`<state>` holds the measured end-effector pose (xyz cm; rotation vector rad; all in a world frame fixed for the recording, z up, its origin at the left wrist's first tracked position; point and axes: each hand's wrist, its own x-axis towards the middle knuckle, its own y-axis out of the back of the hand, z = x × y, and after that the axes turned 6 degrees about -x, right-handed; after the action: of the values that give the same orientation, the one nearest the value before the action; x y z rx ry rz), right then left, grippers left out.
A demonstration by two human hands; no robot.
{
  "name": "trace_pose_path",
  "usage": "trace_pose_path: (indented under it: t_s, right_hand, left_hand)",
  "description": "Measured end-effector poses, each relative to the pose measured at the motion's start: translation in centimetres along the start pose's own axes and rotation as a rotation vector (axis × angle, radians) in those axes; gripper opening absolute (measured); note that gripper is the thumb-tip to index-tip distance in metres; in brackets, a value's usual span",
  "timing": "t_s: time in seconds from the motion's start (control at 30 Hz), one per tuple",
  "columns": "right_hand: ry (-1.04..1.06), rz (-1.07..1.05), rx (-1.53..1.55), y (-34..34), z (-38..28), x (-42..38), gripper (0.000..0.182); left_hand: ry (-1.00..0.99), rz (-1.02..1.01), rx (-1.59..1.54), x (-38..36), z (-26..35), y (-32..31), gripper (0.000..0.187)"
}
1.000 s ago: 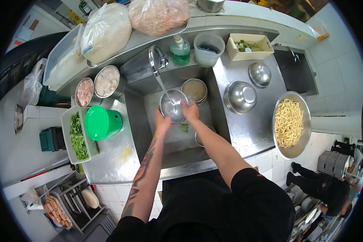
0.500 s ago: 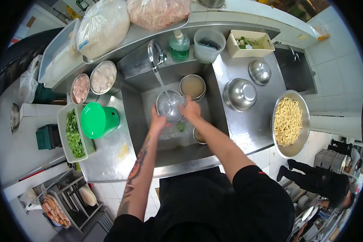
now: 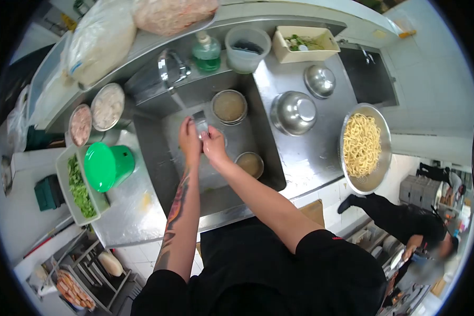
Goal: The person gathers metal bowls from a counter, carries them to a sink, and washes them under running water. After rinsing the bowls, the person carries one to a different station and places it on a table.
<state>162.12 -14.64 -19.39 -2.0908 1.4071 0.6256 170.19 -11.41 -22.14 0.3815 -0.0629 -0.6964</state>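
Observation:
Over the sink point(image 3: 247, 184), a small metal bowl point(image 3: 199, 122) is tipped on its side between my two hands. My left hand point(image 3: 190, 141) is closed on its left side, and my right hand point(image 3: 214, 144) grips it from the right. Water runs from the faucet point(image 3: 166, 71) just behind the bowl. To the right of my hands, a metal bowl with a brownish content point(image 3: 229, 107) sits in the sink, stacked on another. A second brownish-filled bowl point(image 3: 249, 165) rests nearer the front. The inside of the held bowl is mostly hidden.
Two upturned metal bowls point(image 3: 294, 113) lie on the right counter, beside a large bowl of noodles point(image 3: 361, 145). Left of the sink stand a green container point(image 3: 109, 166), a bin of leafy greens point(image 3: 79, 189) and two meat tins point(image 3: 108, 107). Another person point(image 3: 405, 221) is at lower right.
The bowl has gone from facing up under the stream to tipped on its side, lower in view. My hands have come closer together. The view has shifted, and the other person has moved.

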Motion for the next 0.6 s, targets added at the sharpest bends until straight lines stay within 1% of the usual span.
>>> trace_pose_path:
  t_s: [0.07, 0.1, 0.13, 0.17, 0.2, 0.23, 0.27, 0.3, 0.33, 0.37, 0.4, 0.43, 0.47, 0.5, 0.53, 0.57, 0.6]
  right_hand:
    - [0.822, 0.136, -0.457, 3.8, -2.5, -2.2, 0.032]
    - [0.744, 0.117, -0.435, 6.1, -5.2, -3.4, 0.032]
    - [0.669, 0.098, -0.414, 8.9, -8.4, -4.8, 0.034]
    - [0.58, 0.125, -0.427, 12.0, -11.0, -5.4, 0.032]
    - [0.489, 0.153, -0.437, 15.2, -13.6, -6.3, 0.032]
    - [0.375, 0.228, -0.473, 17.7, -17.1, -7.7, 0.037]
    - [0.584, 0.288, -0.423, 20.0, -18.9, -7.8, 0.043]
    - [0.55, 0.345, -0.485, 22.7, -20.0, -7.3, 0.046]
    - [0.511, 0.397, -0.545, 25.0, -20.5, -6.4, 0.05]
    - [0.505, 0.396, -0.555, 27.1, -19.9, -4.5, 0.05]
    - [0.626, 0.554, -0.947, 29.1, -18.5, -2.1, 0.049]
    - [0.743, 0.7, -1.339, 30.0, -17.5, -0.7, 0.048]
    - [0.743, 0.679, -1.336, 28.9, -17.6, -0.7, 0.048]
    - [0.954, 0.656, -1.338, 26.5, -18.2, -1.2, 0.044]
    - [1.154, 0.639, -1.319, 24.0, -18.3, -2.2, 0.041]
    - [1.164, 0.558, -1.192, 20.5, -17.8, -2.9, 0.034]
    - [1.092, 0.431, -1.048, 17.6, -15.5, -3.3, 0.03]
  left_hand:
    - [0.591, -0.034, -0.79, -0.2, -6.1, -1.1, 0.044]
    - [0.646, -0.283, -0.433, -0.4, -11.5, -1.3, 0.046]
    - [0.45, -0.305, -0.16, -1.2, -14.8, -1.8, 0.049]
    - [0.244, -0.315, 0.105, -2.0, -17.1, -2.6, 0.053]
    - [0.245, -0.334, 0.087, -2.6, -18.6, -3.5, 0.053]
    - [0.442, -0.168, -0.073, -2.8, -19.7, -4.5, 0.058]
    - [0.64, 0.004, -0.23, -2.5, -21.2, -5.6, 0.065]
    - [0.646, -0.003, -0.242, -1.8, -24.9, -7.1, 0.065]
    - [0.722, -0.06, -0.064, -1.3, -30.0, -8.9, 0.063]
    - [0.765, -0.085, 0.028, -1.5, -30.6, -9.2, 0.062]
    - [0.808, -0.113, 0.119, -1.7, -30.9, -9.5, 0.061]
    - [0.576, -0.124, 0.35, -2.0, -25.9, -8.1, 0.053]
    - [0.337, -0.129, 0.577, -1.9, -21.4, -6.9, 0.045]
    - [0.348, -0.113, 0.589, -1.3, -19.0, -6.3, 0.045]
    - [0.178, -0.107, 0.576, -0.8, -16.9, -5.5, 0.038]
    - [-0.001, -0.103, 0.565, -0.3, -15.0, -4.4, 0.03]
    - [-0.012, -0.094, 0.59, 0.3, -13.2, -3.2, 0.03]
